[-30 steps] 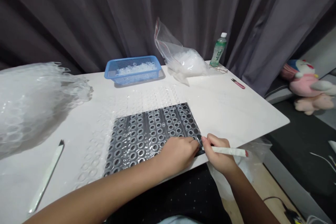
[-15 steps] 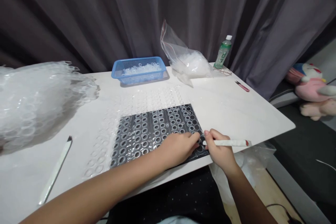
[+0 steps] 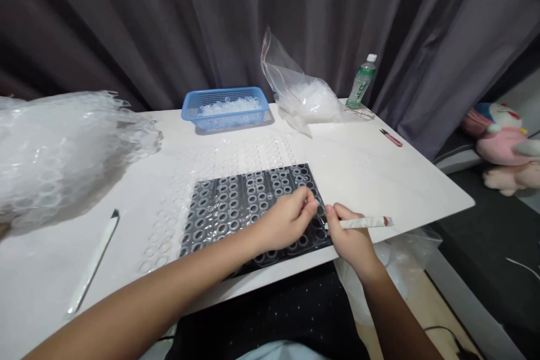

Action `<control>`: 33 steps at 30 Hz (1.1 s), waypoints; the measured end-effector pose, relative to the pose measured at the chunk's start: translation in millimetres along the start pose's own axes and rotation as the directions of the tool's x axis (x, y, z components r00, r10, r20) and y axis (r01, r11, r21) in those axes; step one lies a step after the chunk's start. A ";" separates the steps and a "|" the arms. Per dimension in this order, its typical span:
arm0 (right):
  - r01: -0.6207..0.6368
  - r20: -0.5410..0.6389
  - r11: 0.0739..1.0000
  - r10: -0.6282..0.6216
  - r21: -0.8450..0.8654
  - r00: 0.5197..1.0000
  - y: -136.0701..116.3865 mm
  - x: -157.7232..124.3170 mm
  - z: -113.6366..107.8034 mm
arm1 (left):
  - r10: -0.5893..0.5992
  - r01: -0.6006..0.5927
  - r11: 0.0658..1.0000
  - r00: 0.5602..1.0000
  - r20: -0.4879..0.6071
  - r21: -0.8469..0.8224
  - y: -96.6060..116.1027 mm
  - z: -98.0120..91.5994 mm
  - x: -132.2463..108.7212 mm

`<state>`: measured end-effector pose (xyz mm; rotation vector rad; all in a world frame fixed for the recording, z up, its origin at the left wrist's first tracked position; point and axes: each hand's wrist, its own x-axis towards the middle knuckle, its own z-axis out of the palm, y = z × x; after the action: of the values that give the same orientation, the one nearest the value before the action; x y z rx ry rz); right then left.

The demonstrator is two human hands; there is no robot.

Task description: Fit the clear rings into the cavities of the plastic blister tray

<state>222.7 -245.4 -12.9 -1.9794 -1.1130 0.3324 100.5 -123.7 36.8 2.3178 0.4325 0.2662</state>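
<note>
With the ringed sheet point(image 3: 231, 202) at the desk's point(image 3: 379, 180) six o'clock edge, the right grip point(image 3: 353, 239) is closed round the wrapped tool point(image 3: 369, 222), tip toward nine o'clock—best angled low—while the left grip point(image 3: 287, 219) is pinched, contents unclear.

I follow one view, worn on the person's head above the near edge of the smooth white surface point(image 3: 400, 180), facing forward and down. It sits close over the bare forearms point(image 3: 169, 281), which come in at seven and five o'clock, and reaches the pleated dark-grey fabric curtain point(image 3: 228, 22) at twelve o'clock.
</note>
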 end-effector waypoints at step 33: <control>-0.059 -0.006 0.986 0.061 0.154 0.998 -5.4 21.5 7.2 | 0.060 -0.069 0.920 0.998 0.035 0.386 -17.7 -4.6 13.2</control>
<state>227.8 -222.8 -10.0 -1.8779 -0.9923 0.4264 107.2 -104.0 28.2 2.7242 0.4286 0.1993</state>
